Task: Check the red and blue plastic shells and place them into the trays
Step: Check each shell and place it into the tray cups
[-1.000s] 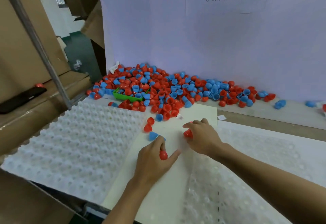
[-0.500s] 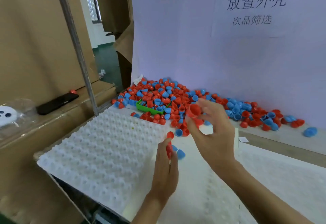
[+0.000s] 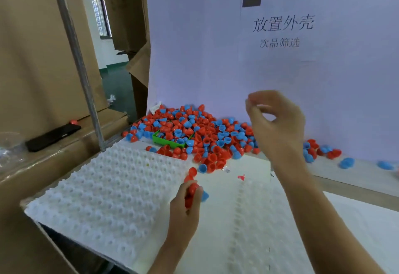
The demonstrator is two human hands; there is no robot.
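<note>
Above the worktop's back edge, the right hand point(image 3: 278, 122) is lifted — its blurred grip seemingly pinching something unidentifiable, likely for inspection — while the left hand point(image 3: 185, 206) grips a red shell point(image 3: 191, 194) beside the white tray point(image 3: 103, 198).

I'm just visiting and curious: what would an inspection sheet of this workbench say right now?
Surface: white dimpled tray on the left, no shells seated in it; a second white tray on the right.
Job's things: pile of red and blue shells against the back wall.
Clutter: green bin half buried in the pile; small red scrap near the trays.
Hands: left hand grips a red shell; right hand raised, fingers curled, what it pinches is blurred.
Cables: nothing seen.
Surroundings: paper sign on the wall, black phone on cardboard at left.
</note>
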